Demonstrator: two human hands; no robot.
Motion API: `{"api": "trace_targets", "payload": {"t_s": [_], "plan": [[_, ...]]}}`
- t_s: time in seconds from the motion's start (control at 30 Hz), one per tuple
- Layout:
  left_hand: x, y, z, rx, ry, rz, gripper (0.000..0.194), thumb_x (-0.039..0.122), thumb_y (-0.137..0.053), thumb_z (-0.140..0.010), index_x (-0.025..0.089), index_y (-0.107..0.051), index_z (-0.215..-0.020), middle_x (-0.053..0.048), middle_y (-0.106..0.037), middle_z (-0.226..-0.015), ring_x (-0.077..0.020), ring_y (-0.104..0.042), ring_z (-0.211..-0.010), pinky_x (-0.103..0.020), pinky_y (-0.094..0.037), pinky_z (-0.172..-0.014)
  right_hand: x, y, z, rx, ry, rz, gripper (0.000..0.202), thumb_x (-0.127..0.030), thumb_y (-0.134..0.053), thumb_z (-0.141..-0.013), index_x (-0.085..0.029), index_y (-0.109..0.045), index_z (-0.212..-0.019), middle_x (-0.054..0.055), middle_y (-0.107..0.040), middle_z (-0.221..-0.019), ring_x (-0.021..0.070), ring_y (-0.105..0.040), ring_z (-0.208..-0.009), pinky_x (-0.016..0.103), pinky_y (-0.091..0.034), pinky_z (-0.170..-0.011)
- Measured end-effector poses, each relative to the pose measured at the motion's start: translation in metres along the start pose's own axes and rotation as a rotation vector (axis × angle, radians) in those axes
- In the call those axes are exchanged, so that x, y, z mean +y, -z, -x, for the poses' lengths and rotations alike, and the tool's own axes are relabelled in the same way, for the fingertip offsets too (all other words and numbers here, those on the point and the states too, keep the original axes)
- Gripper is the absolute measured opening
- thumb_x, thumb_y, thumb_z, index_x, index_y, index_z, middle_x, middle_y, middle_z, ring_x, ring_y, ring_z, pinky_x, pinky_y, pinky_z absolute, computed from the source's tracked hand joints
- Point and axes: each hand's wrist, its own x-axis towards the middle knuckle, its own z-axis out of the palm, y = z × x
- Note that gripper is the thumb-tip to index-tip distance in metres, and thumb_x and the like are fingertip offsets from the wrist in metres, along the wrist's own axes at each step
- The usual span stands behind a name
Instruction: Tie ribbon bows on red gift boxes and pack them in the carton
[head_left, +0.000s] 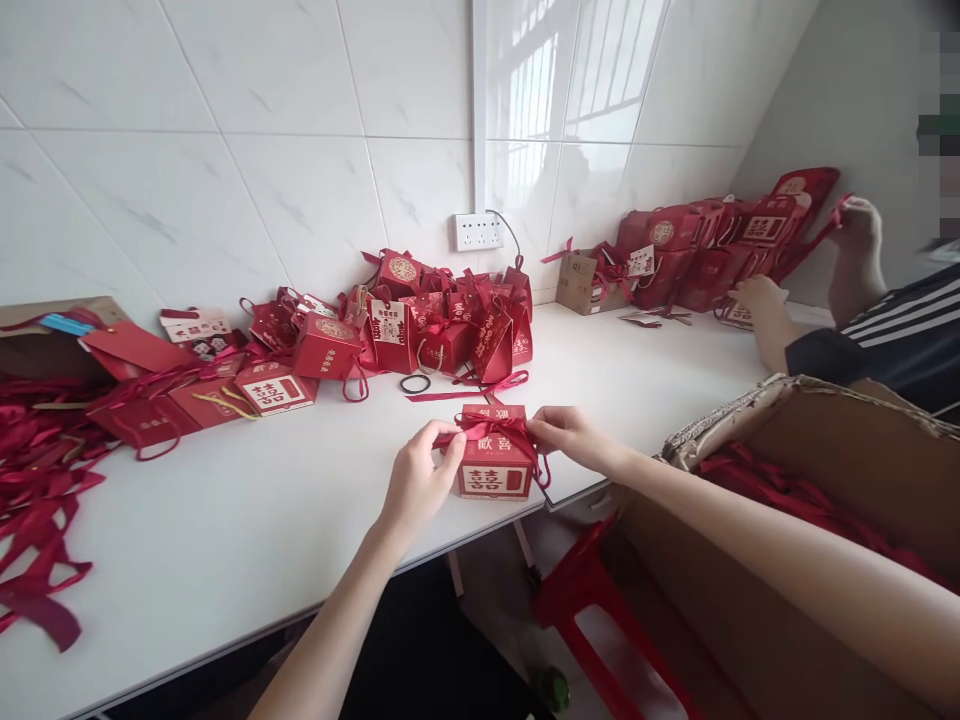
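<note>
From where I stand, a red plastic stool (581, 600) is at the near right, by a big open cardboard carton (637, 545) with red material inside. Just beyond, at the near edge of the white table (300, 530), sits a small red gift box (493, 482), upright, its pale label facing near. The person's left hand (429, 468) pinches the red ribbon (499, 427) across its top between thumb and fingers; the right hand (574, 438) grips the same ribbon at the box's right side.

Farther in, a heap of ribbons (45, 500) spills over the left end. A black ring (415, 384) lies in front of a jumbled pile of red boxes (442, 325). To the far right, a co-worker's hands (859, 225) are busy by a stack of red packages (697, 245). Behind everything, a socket strip (478, 232) is fixed to the tiled wall (285, 70).
</note>
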Motion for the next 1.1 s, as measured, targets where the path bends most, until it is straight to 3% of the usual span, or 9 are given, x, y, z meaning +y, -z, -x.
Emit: {"api": "trace_targets", "payload": {"t_s": [0.13,0.23,0.37,0.47,0.6,0.73,0.83,0.97,1.1], "plan": [[0.023,0.014,0.012,-0.271,-0.085,0.034,0.026,0.034,-0.044,-0.088,0.019,-0.058,-0.073,0.001,-0.060,-0.069,-0.0138,-0.056,-0.070,-0.024,-0.046,-0.067,-0.004,0.003,0.001,0.203,0.032,0.064,0.024,-0.039,-0.049,-0.082,-0.016,-0.052,-0.075,0.004,-0.059,-0.075,0.0143,-0.056,-0.069,0.033,-0.049,-0.071],[0.029,0.019,0.014,-0.356,-0.287,-0.011,0.025,0.027,-0.046,-0.087,0.019,-0.061,-0.068,-0.002,-0.057,-0.073,-0.0155,-0.051,-0.079,-0.028,-0.043,-0.079,-0.013,-0.001,0.013,0.337,0.429,0.306,0.026,-0.039,-0.054,-0.082,-0.017,-0.055,-0.095,0.010,-0.057,-0.100,0.0205,-0.056,-0.093,0.038,-0.046,-0.085],[0.018,0.021,0.006,-0.394,-0.325,0.161,0.023,0.024,-0.050,-0.080,0.018,-0.058,-0.060,-0.002,-0.051,-0.070,-0.0149,-0.049,-0.072,-0.028,-0.042,-0.071,-0.023,-0.019,0.026,0.066,0.890,0.716,0.050,-0.039,-0.058,-0.082,-0.016,-0.045,-0.125,0.015,-0.050,-0.125,0.0256,-0.047,-0.116,0.047,-0.033,-0.102],[0.011,0.021,-0.006,-0.369,-0.204,0.335,0.032,0.030,-0.045,-0.083,0.018,-0.054,-0.055,-0.001,-0.048,-0.065,-0.0128,-0.047,-0.062,-0.027,-0.040,-0.062,-0.020,-0.032,0.026,0.053,0.963,0.833,0.035,-0.031,-0.053,-0.087,-0.014,-0.052,-0.118,0.013,-0.058,-0.118,0.0233,-0.053,-0.108,0.047,-0.030,-0.103],[0.015,0.012,-0.030,-0.166,-0.047,0.196,0.023,0.034,-0.047,-0.083,0.018,-0.057,-0.069,0.001,-0.053,-0.068,-0.0134,-0.050,-0.065,-0.026,-0.041,-0.064,-0.016,-0.035,0.027,0.202,1.073,0.786,0.016,-0.016,-0.046,-0.090,-0.015,-0.061,-0.094,0.006,-0.065,-0.093,0.0162,-0.057,-0.086,0.037,-0.039,-0.092],[0.017,-0.005,-0.047,-0.308,-0.166,-0.014,0.016,0.034,-0.055,-0.079,0.020,-0.062,-0.079,-0.003,-0.059,-0.092,-0.0189,-0.055,-0.089,-0.031,-0.042,-0.080,-0.016,-0.034,0.034,0.287,1.194,0.808,0.016,-0.011,-0.047,-0.089,-0.016,-0.062,-0.089,0.004,-0.064,-0.080,0.0140,-0.052,-0.073,0.030,-0.041,-0.074],[0.014,-0.012,-0.049,-0.375,-0.193,-0.084,0.016,0.034,-0.058,-0.078,0.019,-0.063,-0.075,-0.004,-0.058,-0.091,-0.0213,-0.055,-0.093,-0.034,-0.043,-0.084,-0.019,-0.034,0.036,0.255,1.233,0.819,0.014,-0.013,-0.048,-0.089,-0.015,-0.062,-0.091,0.004,-0.064,-0.076,0.0135,-0.051,-0.069,0.029,-0.040,-0.070],[0.013,-0.015,-0.043,-0.352,-0.193,-0.123,0.011,0.029,-0.056,-0.079,0.020,-0.062,-0.077,-0.004,-0.056,-0.093,-0.0218,-0.054,-0.094,-0.035,-0.043,-0.085,-0.023,-0.021,0.035,0.033,1.258,0.669,0.023,-0.025,-0.043,-0.093,-0.014,-0.060,-0.083,0.004,-0.063,-0.071,0.0124,-0.053,-0.066,0.026,-0.042,-0.067],[0.014,-0.019,-0.038,-0.306,-0.167,-0.088,0.009,0.027,-0.054,-0.080,0.021,-0.060,-0.078,-0.003,-0.054,-0.091,-0.0216,-0.052,-0.097,-0.035,-0.042,-0.087,-0.025,0.006,0.031,0.079,0.615,0.529,0.052,-0.048,-0.027,-0.094,-0.017,-0.047,-0.058,0.000,-0.048,-0.049,0.0085,-0.041,-0.045,0.022,-0.035,-0.047]]}}
